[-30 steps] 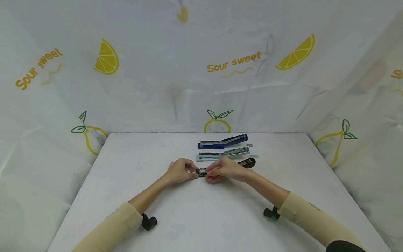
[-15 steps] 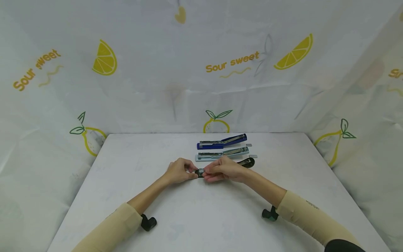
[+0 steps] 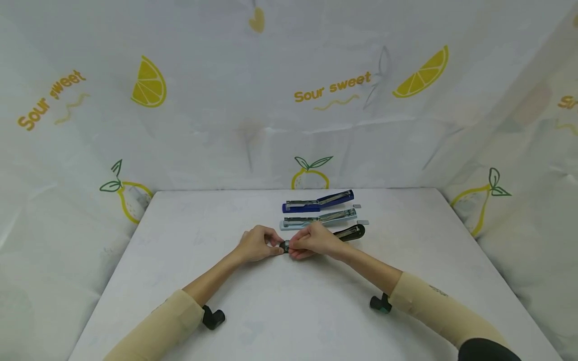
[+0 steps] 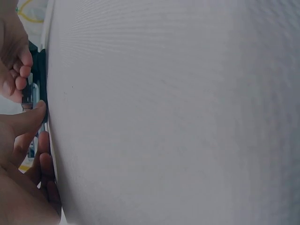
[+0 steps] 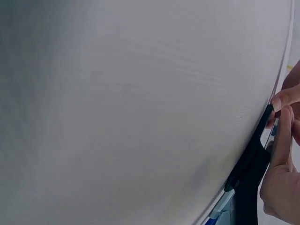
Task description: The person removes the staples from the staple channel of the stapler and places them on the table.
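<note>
A black stapler (image 3: 352,232) lies opened out on the table, its top arm swung to the right. My left hand (image 3: 257,244) pinches its front end between thumb and fingers, as the left wrist view also shows. Close beside it, my right hand (image 3: 313,239) has thumb and fingertips together over the stapler's metal channel. A small silver piece (image 3: 286,245) shows at those fingertips; the fingers hide most of it. In the right wrist view the black stapler (image 5: 248,173) runs under my right hand.
Behind the hands lie a light blue stapler (image 3: 338,215) and a dark blue stapler (image 3: 338,197), both opened out. Small grey strips (image 3: 363,222) lie by their right ends. A white printed curtain (image 3: 217,125) stands along the back of the white table (image 3: 189,215).
My right hand has moved a little left along the black stapler, closer to my left hand, uncovering more of its right arm. My left hand has stayed in place.
</note>
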### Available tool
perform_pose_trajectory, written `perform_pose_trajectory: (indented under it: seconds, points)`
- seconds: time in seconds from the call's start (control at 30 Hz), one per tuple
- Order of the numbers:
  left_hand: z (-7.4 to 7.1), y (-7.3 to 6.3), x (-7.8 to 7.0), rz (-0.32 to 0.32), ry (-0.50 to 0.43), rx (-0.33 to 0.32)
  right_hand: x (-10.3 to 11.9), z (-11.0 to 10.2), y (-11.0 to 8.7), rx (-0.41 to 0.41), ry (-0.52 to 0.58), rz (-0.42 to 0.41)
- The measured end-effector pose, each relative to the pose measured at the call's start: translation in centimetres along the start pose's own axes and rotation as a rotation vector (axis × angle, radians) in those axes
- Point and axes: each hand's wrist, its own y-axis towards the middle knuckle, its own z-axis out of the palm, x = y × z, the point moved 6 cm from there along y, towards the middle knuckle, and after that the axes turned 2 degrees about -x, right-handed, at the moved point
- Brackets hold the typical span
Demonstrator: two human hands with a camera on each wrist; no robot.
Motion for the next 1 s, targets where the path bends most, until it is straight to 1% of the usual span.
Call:
perform_pose_trajectory:
  seconds: [0.1,0.17,0.23,0.3,0.43,0.57,0.67,0.8,0.93,1.0]
  points:
    - [0.2,0.2,0.0,0.000,0.007,0.001,0.3,-0.5,-0.4,0.010,-0.042,-0.004]
    - [0.2,0.2,0.0,0.001,0.013,-0.001,0.4,-1.1,-0.7,0.023,-0.069,0.010]
    - [0.2,0.2,0.0,0.004,0.015,-0.005,0.5,-1.6,-1.0,0.037,-0.069,0.028]
    - [0.1,0.2,0.0,0.005,0.017,-0.007,0.3,-1.8,-1.1,0.056,-0.047,0.039]
    - [0.0,0.1,0.0,0.007,0.020,-0.004,0.2,-1.5,-1.0,0.102,0.028,0.059]
    - [0.1,0.1,0.1,0.005,0.023,-0.003,0.2,-1.0,-1.1,0.137,0.142,0.095]
    - [0.0,0.1,0.1,0.004,0.023,-0.005,0.2,-0.7,-1.1,0.132,0.231,0.121]
    - [-0.1,0.0,0.1,0.005,0.015,-0.010,0.1,-0.5,-1.0,0.105,0.279,0.127]
    - [-0.1,0.0,0.1,0.009,0.012,-0.008,-0.1,-0.5,-0.9,0.077,0.254,0.114]
    - [-0.1,0.1,0.1,0.013,0.014,-0.004,-0.1,-0.5,-0.7,0.058,0.219,0.102]
